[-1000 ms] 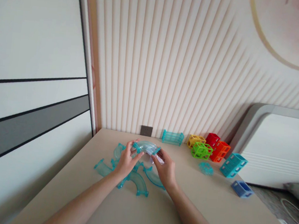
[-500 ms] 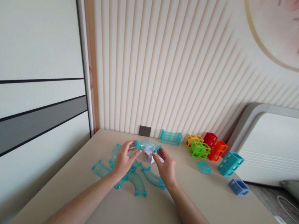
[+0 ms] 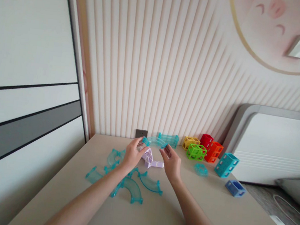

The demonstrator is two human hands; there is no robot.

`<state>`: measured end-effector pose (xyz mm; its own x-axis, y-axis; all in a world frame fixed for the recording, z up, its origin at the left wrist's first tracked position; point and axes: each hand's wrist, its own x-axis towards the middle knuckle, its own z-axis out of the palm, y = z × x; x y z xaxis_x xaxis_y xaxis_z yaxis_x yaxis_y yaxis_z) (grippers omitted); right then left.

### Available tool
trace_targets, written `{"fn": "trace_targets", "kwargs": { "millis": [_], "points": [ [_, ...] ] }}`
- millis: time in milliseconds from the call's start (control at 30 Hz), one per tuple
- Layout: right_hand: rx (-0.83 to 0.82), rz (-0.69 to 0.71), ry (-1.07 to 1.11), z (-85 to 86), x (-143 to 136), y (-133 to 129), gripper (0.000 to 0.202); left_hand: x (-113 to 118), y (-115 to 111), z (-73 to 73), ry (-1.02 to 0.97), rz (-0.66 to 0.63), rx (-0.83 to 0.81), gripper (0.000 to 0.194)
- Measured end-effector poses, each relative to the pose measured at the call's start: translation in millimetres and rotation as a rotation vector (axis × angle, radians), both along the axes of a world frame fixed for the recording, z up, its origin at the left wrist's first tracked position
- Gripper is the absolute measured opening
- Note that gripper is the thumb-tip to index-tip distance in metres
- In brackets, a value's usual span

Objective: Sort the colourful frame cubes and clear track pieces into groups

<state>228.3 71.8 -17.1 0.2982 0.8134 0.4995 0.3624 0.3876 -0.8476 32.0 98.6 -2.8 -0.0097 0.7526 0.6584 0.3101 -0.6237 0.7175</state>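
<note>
Between my hands hangs a curved, see-through teal track piece (image 3: pixel 156 141), raised over the far part of the table. My left hand (image 3: pixel 132 154) pinches its left end. My right hand (image 3: pixel 172 162) grips its right end between thumb and fingers. Below it on the table lies a light purple and white jointed block piece (image 3: pixel 148 158). Nearer to me, several more teal track pieces lie flat, among them a curved one (image 3: pixel 132 188) and another (image 3: pixel 150 182) to its right. My left forearm covers part of this group.
Along the table's (image 3: pixel 166 214) back stands a teal piece (image 3: pixel 168 140). To the right are yellow (image 3: pixel 190 142), green (image 3: pixel 196 151), red (image 3: pixel 206 141), orange (image 3: pixel 214 152), teal (image 3: pixel 226 165) and blue (image 3: pixel 235 188) open-sided blocks, with a teal ring-shaped piece (image 3: pixel 201 169) lying flat. A ribbed wall (image 3: pixel 150 55) rises behind.
Both hands have carried the curved track piece a little to the right and farther away. The purple and white piece beneath is more exposed. The view has turned slightly to the right.
</note>
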Motion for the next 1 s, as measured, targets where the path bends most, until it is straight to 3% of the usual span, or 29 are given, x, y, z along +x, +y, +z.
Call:
{"fn": "trace_targets", "kwargs": {
  "millis": [133, 267, 500, 733, 1000],
  "points": [
    [-0.032, -0.107, -0.039, 0.0, 32, 26, 0.068, 33, 26, 12.2, 0.132, -0.004, -0.105, 0.035],
    [-0.065, -0.125, -0.151, -4.3, 61, 43, 0.057, 65, 46, 17.3, 0.29, 0.005, -0.227, 0.023],
    [-0.096, -0.153, -0.187, -27.0, 85, 46, 0.043, 110, 66, -0.4, 0.473, 0.047, -0.365, 0.03],
    [-0.19, -0.173, -0.287, -46.0, 101, 49, 0.03, 126, 71, -18.0, 0.621, 0.068, -0.5, 0.022],
    [-0.307, -0.185, -0.451, -52.5, 104, 55, 0.012, 127, 70, -23.6, 0.688, 0.08, -0.571, 0.022]
  ]
}}
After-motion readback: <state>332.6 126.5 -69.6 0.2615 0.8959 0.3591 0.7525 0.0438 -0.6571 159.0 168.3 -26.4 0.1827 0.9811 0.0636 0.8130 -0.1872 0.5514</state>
